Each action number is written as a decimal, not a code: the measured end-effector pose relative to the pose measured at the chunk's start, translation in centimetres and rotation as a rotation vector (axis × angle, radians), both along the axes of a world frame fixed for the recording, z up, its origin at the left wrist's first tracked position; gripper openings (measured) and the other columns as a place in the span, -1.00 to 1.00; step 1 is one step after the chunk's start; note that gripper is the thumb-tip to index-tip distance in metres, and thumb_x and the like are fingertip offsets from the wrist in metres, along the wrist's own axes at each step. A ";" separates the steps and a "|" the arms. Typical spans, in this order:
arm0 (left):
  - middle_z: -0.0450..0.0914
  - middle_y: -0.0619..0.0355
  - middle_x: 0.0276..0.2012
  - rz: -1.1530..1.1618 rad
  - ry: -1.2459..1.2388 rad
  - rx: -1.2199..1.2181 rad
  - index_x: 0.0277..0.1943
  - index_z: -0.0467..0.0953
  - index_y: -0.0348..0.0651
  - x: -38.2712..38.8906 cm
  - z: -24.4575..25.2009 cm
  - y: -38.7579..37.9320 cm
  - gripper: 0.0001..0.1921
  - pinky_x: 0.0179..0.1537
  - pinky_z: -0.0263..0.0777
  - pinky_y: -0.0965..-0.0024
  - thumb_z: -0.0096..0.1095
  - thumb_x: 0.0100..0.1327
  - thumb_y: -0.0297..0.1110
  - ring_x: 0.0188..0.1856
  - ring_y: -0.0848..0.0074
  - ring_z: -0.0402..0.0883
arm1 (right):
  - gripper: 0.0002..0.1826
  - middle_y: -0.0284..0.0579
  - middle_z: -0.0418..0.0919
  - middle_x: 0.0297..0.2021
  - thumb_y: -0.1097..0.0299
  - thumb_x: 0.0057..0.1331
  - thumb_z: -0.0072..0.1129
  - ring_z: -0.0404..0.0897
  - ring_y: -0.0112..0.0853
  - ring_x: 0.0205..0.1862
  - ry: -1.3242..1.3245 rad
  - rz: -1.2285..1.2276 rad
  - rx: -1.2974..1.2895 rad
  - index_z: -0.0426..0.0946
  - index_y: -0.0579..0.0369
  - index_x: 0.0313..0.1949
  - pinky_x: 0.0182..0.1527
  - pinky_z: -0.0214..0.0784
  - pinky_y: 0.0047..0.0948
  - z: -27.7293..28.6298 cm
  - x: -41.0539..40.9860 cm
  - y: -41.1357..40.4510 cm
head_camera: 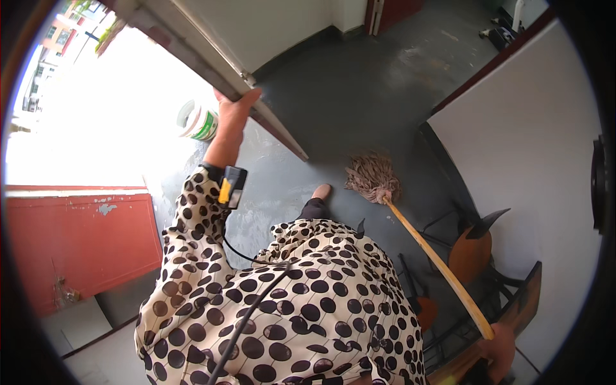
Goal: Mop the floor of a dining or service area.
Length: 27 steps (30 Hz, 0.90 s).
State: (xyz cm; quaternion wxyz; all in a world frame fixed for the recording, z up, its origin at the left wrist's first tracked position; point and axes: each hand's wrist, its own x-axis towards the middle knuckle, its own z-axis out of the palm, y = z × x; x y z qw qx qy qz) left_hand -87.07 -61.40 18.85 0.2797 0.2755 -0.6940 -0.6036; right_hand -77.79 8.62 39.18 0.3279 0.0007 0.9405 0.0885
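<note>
My left hand grips the edge of a door, its thumb on one face and its fingers partly hidden behind. A small device with a yellow part is strapped at my left wrist. At the lower right, my right hand holds the end of a wooden mop handle. The handle runs up and left to a string mop head with greyish-pink strands, which lies on the grey floor. My foot shows near the mop head.
A white and green bucket stands left of my left forearm, near the bright doorway. Stools with orange seats and black legs stand at the right by the white wall. A red panel is at the lower left. Wheeled equipment sits far right.
</note>
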 end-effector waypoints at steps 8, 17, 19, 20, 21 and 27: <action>-0.11 -0.38 0.28 0.202 -0.126 -0.257 0.32 -0.32 -0.42 -9.8 1.4 8.0 0.16 0.32 -0.12 0.21 0.40 -0.23 -0.26 0.33 -0.03 -0.07 | -0.68 0.13 0.51 -0.57 0.39 -0.31 0.25 0.55 -0.06 -0.46 -0.051 0.118 0.040 0.51 0.29 -0.48 -0.39 0.39 -0.28 2.5 -5.6 -7.9; 0.28 0.05 0.17 -1.901 0.051 -0.597 0.25 0.16 -0.10 1.3 -9.3 42.5 -0.01 0.16 0.07 0.14 0.49 -0.27 0.07 0.18 0.18 0.25 | -0.74 0.24 0.52 -0.29 0.30 0.22 -0.06 0.49 0.10 -0.21 -0.350 0.051 0.260 0.39 0.24 -0.21 -0.20 0.34 -0.02 3.3 2.4 -19.3; 0.57 0.07 -0.30 -2.205 0.011 -0.507 -0.11 0.53 -0.09 4.8 -8.6 45.3 -0.42 -0.13 0.32 0.20 0.40 -0.17 0.08 -0.20 0.25 0.53 | -0.76 0.18 0.52 -0.28 0.33 0.31 -0.16 0.49 0.09 -0.23 -0.396 -0.066 0.232 0.34 0.26 -0.16 -0.24 0.39 -0.06 2.5 4.6 -20.4; 0.57 0.06 -0.37 -2.197 -0.010 -0.508 -0.21 0.55 -0.12 5.7 -9.8 46.6 -0.53 -0.22 0.35 0.20 0.37 -0.14 0.02 -0.28 0.25 0.54 | -0.75 0.16 0.52 -0.27 0.32 0.31 -0.17 0.50 0.08 -0.22 -0.441 -0.104 0.273 0.34 0.26 -0.15 -0.22 0.40 -0.08 1.7 5.3 -19.5; 0.57 0.05 -0.44 -2.180 -0.043 -0.504 -0.32 0.58 -0.15 6.7 -10.6 47.4 -0.62 -0.30 0.38 0.20 0.35 -0.10 -0.04 -0.37 0.25 0.54 | -0.74 0.14 0.52 -0.26 0.31 0.32 -0.17 0.50 0.07 -0.20 -0.492 -0.127 0.311 0.33 0.25 -0.14 -0.20 0.41 -0.10 1.1 6.2 -18.4; 0.56 0.05 -0.51 -2.141 -0.075 -0.450 -0.42 0.59 -0.20 8.7 -9.5 48.1 -0.80 -0.39 0.38 0.15 0.20 -0.07 -0.26 -0.44 0.20 0.52 | -0.72 0.03 0.52 -0.19 0.21 0.30 -0.08 0.53 -0.04 -0.20 -0.479 -0.096 0.278 0.43 0.15 -0.17 -0.11 0.42 -0.19 0.2 9.4 -13.0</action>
